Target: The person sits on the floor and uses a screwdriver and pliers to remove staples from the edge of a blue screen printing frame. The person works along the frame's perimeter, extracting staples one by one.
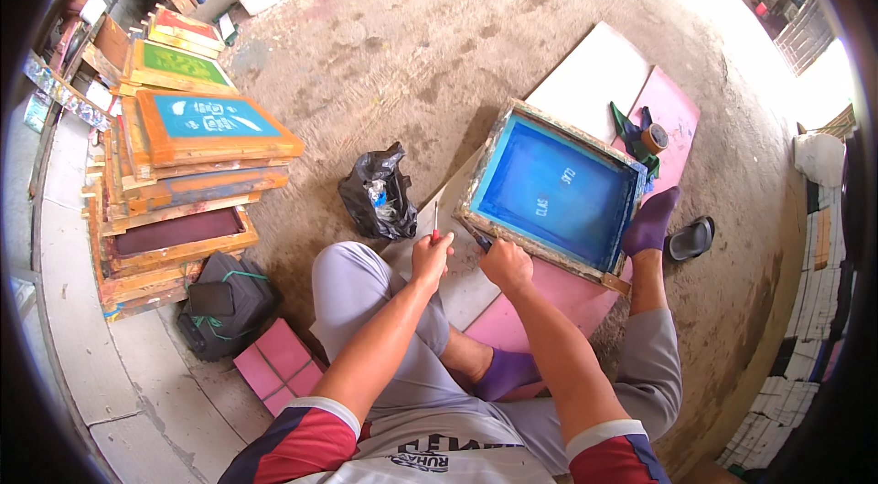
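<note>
A screen-printing frame (558,190) with blue mesh and a worn wooden border lies in front of me, slightly to the right. My left hand (430,257) is closed around a screwdriver (436,221) with a red handle, its thin metal shaft pointing up and away from me. Close to the frame's near left corner, my right hand (506,263) grips a dark-handled tool (481,241). Its tip reaches toward the wooden border, and I cannot make out its exact kind. My right foot in a purple sock (651,219) rests against the frame's right side.
Pink and white boards (599,73) lie under the frame, bearing a tape roll (654,138) and green cloth (626,127). A black plastic bag (379,196) sits left of my hands. Farther left are stacked frames (206,148) and a black case (229,301). A sandal (690,239) lies right.
</note>
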The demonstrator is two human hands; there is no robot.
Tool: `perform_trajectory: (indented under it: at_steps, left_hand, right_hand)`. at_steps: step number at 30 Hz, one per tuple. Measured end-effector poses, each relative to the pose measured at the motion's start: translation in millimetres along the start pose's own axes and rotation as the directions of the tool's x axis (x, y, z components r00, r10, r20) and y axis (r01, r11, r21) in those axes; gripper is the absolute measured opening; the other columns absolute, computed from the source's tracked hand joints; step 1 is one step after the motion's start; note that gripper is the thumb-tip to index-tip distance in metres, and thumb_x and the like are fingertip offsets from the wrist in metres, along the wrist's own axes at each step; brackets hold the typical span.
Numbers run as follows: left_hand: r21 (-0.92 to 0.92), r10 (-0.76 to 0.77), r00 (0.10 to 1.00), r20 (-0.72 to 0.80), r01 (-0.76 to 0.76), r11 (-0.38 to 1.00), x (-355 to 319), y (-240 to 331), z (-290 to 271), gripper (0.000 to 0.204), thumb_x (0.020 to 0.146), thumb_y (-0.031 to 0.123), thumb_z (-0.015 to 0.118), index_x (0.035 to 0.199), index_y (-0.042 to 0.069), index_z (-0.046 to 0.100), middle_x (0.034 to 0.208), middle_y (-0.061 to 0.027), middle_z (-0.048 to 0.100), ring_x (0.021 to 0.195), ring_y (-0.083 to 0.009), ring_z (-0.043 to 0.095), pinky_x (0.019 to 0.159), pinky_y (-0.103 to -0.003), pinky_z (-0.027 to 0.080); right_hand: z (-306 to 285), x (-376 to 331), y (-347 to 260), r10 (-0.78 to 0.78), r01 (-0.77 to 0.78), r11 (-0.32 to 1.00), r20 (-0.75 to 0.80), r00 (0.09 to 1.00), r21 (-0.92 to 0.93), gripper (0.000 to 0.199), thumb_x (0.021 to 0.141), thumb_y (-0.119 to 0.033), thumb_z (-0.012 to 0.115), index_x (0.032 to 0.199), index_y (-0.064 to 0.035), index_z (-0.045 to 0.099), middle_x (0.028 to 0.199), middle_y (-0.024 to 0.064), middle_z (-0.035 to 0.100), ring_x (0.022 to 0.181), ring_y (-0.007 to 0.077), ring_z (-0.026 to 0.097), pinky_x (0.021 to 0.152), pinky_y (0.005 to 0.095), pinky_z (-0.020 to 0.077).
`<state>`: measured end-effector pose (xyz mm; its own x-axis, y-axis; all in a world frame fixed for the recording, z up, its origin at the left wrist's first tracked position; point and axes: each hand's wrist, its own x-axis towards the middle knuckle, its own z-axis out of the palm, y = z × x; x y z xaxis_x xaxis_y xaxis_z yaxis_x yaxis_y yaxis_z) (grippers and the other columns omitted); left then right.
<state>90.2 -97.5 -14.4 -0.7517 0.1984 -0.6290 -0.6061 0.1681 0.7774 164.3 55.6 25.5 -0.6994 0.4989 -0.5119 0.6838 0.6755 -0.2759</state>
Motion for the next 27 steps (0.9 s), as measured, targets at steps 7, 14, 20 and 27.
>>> perform_trajectory:
  at_steps: [7, 14, 20, 27]
  left_hand:
    - [-0.015, 0.009, 0.999, -0.030, -0.010, 1.000, 5, -3, -2, 0.032, 0.093, 0.032, 0.075, 0.097, 0.002, 0.064, 0.081, -0.0075, 0.065, 0.040, -0.0116, 0.045, 0.036, -0.028, 0.035]
    - [-0.023, 0.021, 1.000, 0.015, -0.021, 1.000, 5, -2, 2, 0.033, 0.093, 0.033, 0.074, 0.098, 0.002, 0.065, 0.081, -0.0080, 0.065, 0.041, -0.0113, 0.046, 0.036, -0.028, 0.035]
    - [-0.029, 0.041, 0.999, 0.033, -0.040, 0.999, 5, -2, 2, 0.034, 0.094, 0.033, 0.074, 0.098, 0.001, 0.065, 0.080, -0.0079, 0.066, 0.042, -0.0113, 0.046, 0.036, -0.029, 0.036]
    - [-0.005, 0.046, 0.998, 0.039, -0.045, 0.999, 5, -1, 5, 0.035, 0.093, 0.034, 0.073, 0.101, 0.000, 0.066, 0.081, -0.0082, 0.066, 0.042, -0.0109, 0.047, 0.036, -0.028, 0.035]
  right_hand:
    - [3, 0, 10, -0.160, 0.160, 0.987, -0.032, 0.987, 0.005, 0.048, 0.097, -0.043, 0.065, 0.099, 0.0040, 0.073, 0.096, 0.0261, 0.075, 0.092, 0.0378, 0.076, 0.080, 0.0465, 0.0605]
    - [5, 7, 31, -0.179, -0.301, 0.652, 0.527, 0.831, 0.696, 0.048, 0.103, -0.047, 0.059, 0.121, -0.0022, 0.058, 0.102, 0.0187, 0.073, 0.092, 0.0292, 0.076, 0.056, 0.0429, 0.0584]
    - [-8, 16, 30, -0.249, -0.415, 0.547, 0.615, 0.748, 0.727, 0.057, 0.104, -0.048, 0.057, 0.138, -0.0026, 0.050, 0.114, 0.0223, 0.072, 0.096, 0.0327, 0.074, 0.067, 0.0507, 0.0580]
    - [-15, 32, 30, -0.209, -0.426, 0.635, 0.673, 0.709, 0.645, 0.047, 0.106, -0.048, 0.053, 0.129, -0.0069, 0.061, 0.106, 0.0188, 0.074, 0.086, 0.0264, 0.074, 0.060, 0.0426, 0.0585]
